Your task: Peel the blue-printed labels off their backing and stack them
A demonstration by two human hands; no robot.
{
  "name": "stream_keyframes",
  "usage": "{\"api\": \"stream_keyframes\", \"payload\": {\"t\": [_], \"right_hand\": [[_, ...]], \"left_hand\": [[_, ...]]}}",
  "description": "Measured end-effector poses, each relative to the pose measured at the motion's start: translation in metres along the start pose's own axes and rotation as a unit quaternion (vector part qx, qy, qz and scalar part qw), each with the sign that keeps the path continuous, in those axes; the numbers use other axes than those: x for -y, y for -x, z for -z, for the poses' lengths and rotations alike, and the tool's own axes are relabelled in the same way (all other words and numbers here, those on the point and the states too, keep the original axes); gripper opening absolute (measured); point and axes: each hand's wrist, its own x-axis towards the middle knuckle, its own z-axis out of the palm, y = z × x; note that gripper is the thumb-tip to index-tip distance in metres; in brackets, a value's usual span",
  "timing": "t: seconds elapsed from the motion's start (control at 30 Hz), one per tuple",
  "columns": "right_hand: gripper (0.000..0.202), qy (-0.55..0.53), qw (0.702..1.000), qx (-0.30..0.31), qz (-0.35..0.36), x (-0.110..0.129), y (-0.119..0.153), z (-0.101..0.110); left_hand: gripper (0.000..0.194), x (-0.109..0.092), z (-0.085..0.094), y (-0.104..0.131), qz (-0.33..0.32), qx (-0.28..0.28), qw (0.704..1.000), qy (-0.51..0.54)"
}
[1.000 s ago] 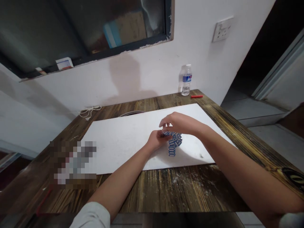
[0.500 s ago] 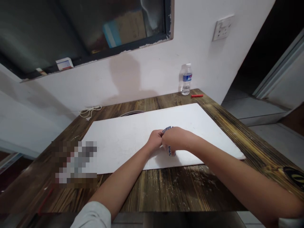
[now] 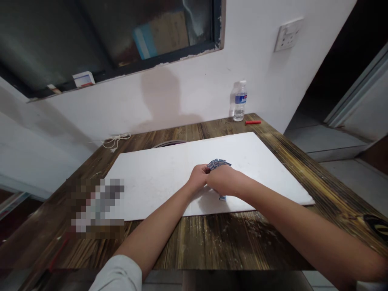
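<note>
A fan of small blue-and-white playing cards spreads above my two hands, over the white board. My left hand is closed around the near end of the fan. Curled over the same cards, my right hand touches the left one and hides most of its own fingers. Below the right hand, another blue-and-white card shows at the board, partly covered. Which cards each hand pinches is hard to make out.
The board lies on a dark wooden table. A water bottle and a red stick-like object are at the back right. A white cord lies at the back left. A blurred-out patch covers the board's left end.
The cards above my hands have spread from a narrow bunch into a wider fan. My right hand has turned and dropped slightly, and less of the card below it shows.
</note>
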Motion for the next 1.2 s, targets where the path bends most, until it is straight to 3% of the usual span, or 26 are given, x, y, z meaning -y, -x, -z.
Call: {"api": "stream_keyframes", "payload": {"t": [0.07,0.13,0.33,0.47,0.57,0.73,0.93,1.2], "right_hand": [[0.009,0.007,0.999,0.042,0.018,-0.006,0.004,0.006],[0.008,-0.03,0.999,0.023,0.036,-0.017,0.009,0.015],[0.008,-0.127,0.968,-0.218,-0.009,-0.054,0.014,0.028],[0.01,-0.235,0.932,-0.271,-0.05,-0.062,-0.003,0.018],[0.01,-0.292,0.912,-0.275,-0.085,-0.06,-0.017,0.006],[0.012,-0.289,0.903,-0.294,-0.119,-0.058,-0.03,-0.007],[0.015,-0.285,0.899,-0.302,-0.139,-0.05,-0.027,-0.008],[0.016,-0.255,0.897,-0.309,-0.185,-0.044,-0.025,-0.009]], "left_hand": [[0.023,0.005,0.002,-0.001,0.0,-0.018,1.0,0.019],[0.028,0.01,0.005,-0.004,-0.009,-0.066,0.997,0.026],[0.037,0.016,0.015,-0.015,-0.051,-0.233,0.97,0.038],[0.039,0.018,0.019,-0.02,-0.068,-0.294,0.951,0.067],[0.039,0.019,0.021,-0.021,-0.076,-0.309,0.946,0.069],[0.039,0.02,0.022,-0.021,-0.077,-0.316,0.944,0.057],[0.041,0.02,0.023,-0.019,-0.09,-0.316,0.945,-0.002],[0.041,0.019,0.023,-0.018,-0.085,-0.318,0.944,-0.005]]}}
